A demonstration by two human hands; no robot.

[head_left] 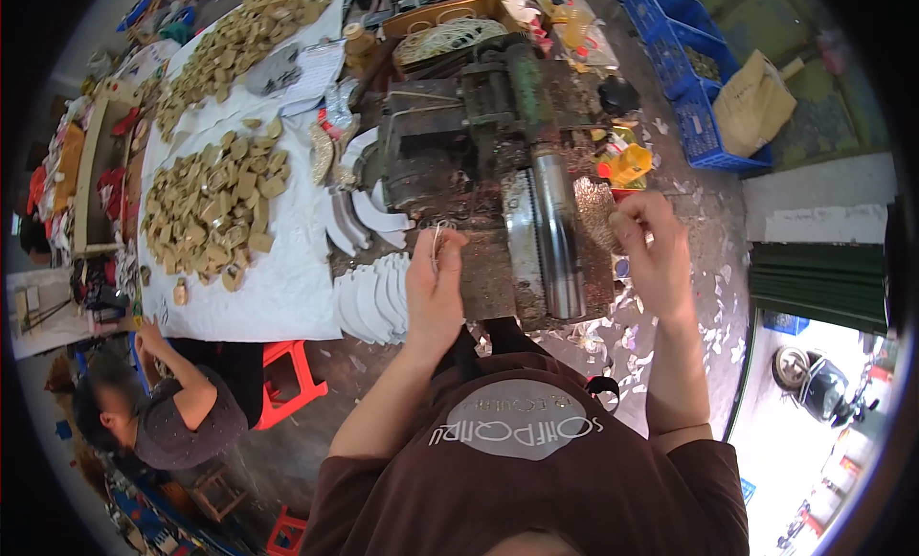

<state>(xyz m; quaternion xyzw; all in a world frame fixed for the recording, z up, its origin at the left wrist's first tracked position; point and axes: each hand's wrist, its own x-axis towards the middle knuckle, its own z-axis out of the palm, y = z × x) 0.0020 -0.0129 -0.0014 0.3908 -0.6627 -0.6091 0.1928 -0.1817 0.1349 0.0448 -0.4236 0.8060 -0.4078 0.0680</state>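
Observation:
My left hand (436,293) is closed, fingertips pinching a thin silvery metal piece (439,236) over the near left part of a dark, greasy machine (421,139). On the other side, my right hand (661,259) is raised with thumb and fingers pressed together; whatever is in them is too small to make out. It is just right of a heap of small gold-coloured metal bits (595,211). Between the hands lie a shiny steel cylinder (557,235) and a flat toothed metal bar (522,235). Curved white strips (373,297) lie left of my left hand.
Many brass-coloured blocks (215,206) are heaped on a white sheet (287,302) at left. A seated person (182,403) is beside a red stool (290,382). Blue crates (704,125) stand far right, and a yellow container (632,161) is behind my right hand. Scraps litter the floor.

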